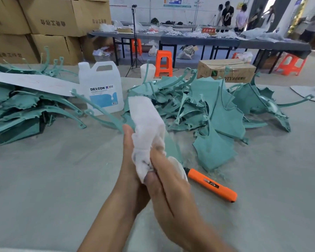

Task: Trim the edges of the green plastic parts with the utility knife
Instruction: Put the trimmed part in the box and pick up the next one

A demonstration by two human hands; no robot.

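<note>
My left hand [130, 160] and my right hand [168, 180] meet in front of me around a white cloth [145, 124] that stands up between them. The right thumb and fingers pinch the cloth's lower, dirty end; the left hand holds the cloth from the left. Behind the cloth a green plastic part [173, 144] shows, partly hidden. The orange utility knife [212, 184] lies on the table just right of my right hand, untouched. Heaps of green plastic parts lie at the right [220, 110] and at the left [16, 110].
A white DEXCON jug [101, 88] stands behind the cloth. A grey sheet [31, 81] lies over the left heap. Green shavings litter the table [53, 179] near the knife. Cardboard boxes [49, 24], orange stools and people at far tables fill the background.
</note>
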